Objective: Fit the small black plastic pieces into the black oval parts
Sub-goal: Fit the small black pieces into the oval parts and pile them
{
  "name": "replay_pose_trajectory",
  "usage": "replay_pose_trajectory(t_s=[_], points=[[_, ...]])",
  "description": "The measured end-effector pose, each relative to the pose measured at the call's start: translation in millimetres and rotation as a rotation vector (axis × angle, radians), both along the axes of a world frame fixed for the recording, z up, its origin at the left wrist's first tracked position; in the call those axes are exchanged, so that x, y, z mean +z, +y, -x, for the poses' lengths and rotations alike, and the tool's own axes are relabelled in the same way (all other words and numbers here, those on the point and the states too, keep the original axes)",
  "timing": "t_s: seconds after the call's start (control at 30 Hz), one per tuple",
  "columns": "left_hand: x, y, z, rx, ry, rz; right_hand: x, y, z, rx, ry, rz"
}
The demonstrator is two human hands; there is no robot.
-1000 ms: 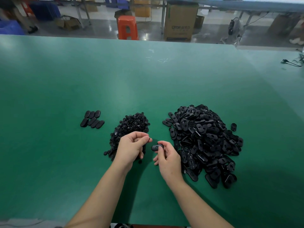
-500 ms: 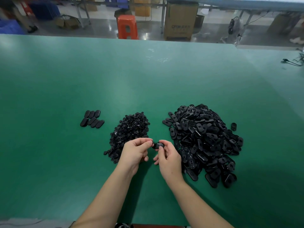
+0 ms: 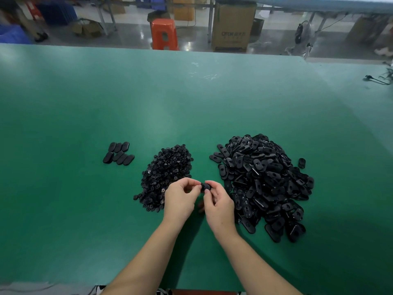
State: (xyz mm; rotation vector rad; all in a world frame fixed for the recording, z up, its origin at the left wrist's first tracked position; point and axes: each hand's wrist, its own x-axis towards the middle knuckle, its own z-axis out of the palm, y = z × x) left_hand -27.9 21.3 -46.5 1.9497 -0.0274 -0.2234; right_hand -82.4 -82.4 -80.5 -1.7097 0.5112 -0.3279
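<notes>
A black oval part [image 3: 205, 186] is pinched between the fingertips of my right hand [image 3: 219, 206] and my left hand [image 3: 180, 199], just above the green table [image 3: 191, 107]. Whether my left fingertips also hold a small piece against it is hidden. Left of my hands lies a heap of small black plastic pieces [image 3: 165, 173]. To the right is a much bigger heap of black oval parts [image 3: 265, 179]. Several oval parts [image 3: 119, 153] lie in two neat rows at the far left.
A single oval part [image 3: 302, 163] lies alone right of the big heap. Black cables [image 3: 380, 78] lie at the table's far right edge. Beyond the far edge stand an orange stool [image 3: 164, 34] and a cardboard box [image 3: 232, 28].
My left hand has moved right from the small-piece heap and met my right hand at the oval part. My right hand stayed almost in place.
</notes>
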Motion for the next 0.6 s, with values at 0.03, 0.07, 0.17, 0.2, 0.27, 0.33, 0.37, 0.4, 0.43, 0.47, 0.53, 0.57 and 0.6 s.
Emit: replay_pose_trajectory(t_s=[0.03,0.07,0.17,0.2,0.27,0.33,0.37,0.4,0.43,0.47,0.53,0.57,0.6], points=[[0.0,-0.7,0.3,0.005,-0.001,-0.01,0.5,-0.2,0.1,0.0,-0.001,0.017],[0.2,-1.1,0.5,0.006,0.0,-0.017,0.7,-0.3,0.4,0.0,-0.001,0.032],[1.3,-1.1,0.8,0.003,0.002,-0.031,-0.6,-1.2,0.1,-0.006,0.001,0.075],[1.7,-1.2,0.8,0.005,0.006,-0.031,-0.8,-1.5,0.1,-0.008,0.0,0.084],[3.0,-1.0,0.8,0.008,0.012,-0.034,-0.8,-1.1,0.4,-0.007,-0.002,0.091],[4.6,-1.0,1.1,0.007,0.016,-0.033,-0.4,-0.6,0.9,0.0,-0.003,0.086],[5.4,-1.0,1.2,0.003,0.018,-0.032,-0.4,-0.3,1.0,0.002,-0.004,0.082],[6.1,-0.8,1.1,-0.002,0.019,-0.033,-0.5,-0.3,1.1,0.003,-0.005,0.08],[6.7,-0.6,1.0,-0.007,0.021,-0.034,-0.5,-0.4,1.0,0.003,-0.004,0.078],[7.3,-0.2,0.9,-0.012,0.026,-0.033,-0.4,-0.3,0.8,0.003,-0.001,0.075],[8.0,0.7,0.3,-0.031,0.035,-0.036,-0.3,-0.5,0.8,0.004,0.007,0.067],[8.3,1.3,0.2,-0.04,0.037,-0.042,-0.3,-0.7,0.8,0.004,0.012,0.066],[8.7,1.8,0.0,-0.049,0.037,-0.048,-0.3,-0.9,1.0,0.004,0.015,0.065]])
